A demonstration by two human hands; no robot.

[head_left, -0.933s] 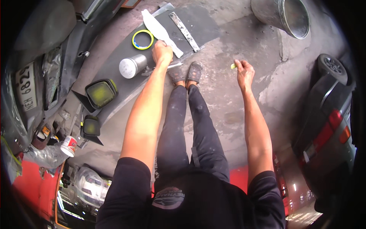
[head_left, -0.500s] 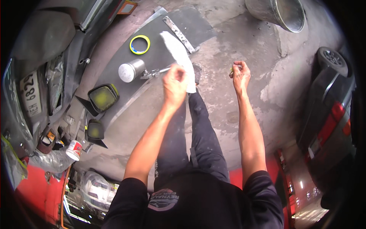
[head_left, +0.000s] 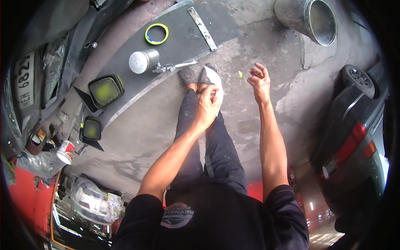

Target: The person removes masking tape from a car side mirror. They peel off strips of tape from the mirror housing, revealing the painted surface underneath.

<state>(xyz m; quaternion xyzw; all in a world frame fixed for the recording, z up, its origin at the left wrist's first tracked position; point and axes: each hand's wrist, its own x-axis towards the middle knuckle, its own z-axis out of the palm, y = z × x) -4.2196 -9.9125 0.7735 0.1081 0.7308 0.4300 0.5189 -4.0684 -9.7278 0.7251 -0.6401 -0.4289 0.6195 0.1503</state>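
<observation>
My left hand (head_left: 207,109) is closed on a white sheet that looks like paper (head_left: 214,79). The sheet hangs in front of my shoes and lower leg, its lower part partly hidden by the fingers. Off to the right, my right hand (head_left: 261,85) is raised with its fingers curved and apart, holding nothing. A small yellow scrap, maybe tape (head_left: 240,74), shows left of those fingertips; whether it is in the air or on the floor I cannot tell. Left of my shoes lies a spray gun (head_left: 168,68) with a round metal cup (head_left: 143,61).
A dark curved panel (head_left: 125,62) on the floor carries a yellow-rimmed tape roll (head_left: 157,34) and a stained metal strip (head_left: 202,29). Two side mirrors (head_left: 105,91) lie left. A metal bucket (head_left: 301,21) stands far right, a dark car (head_left: 354,133) at the right.
My left hand and the white sheet have come nearer to me. The fingers of my right hand have opened, and the yellow scrap that was at them is now apart from them.
</observation>
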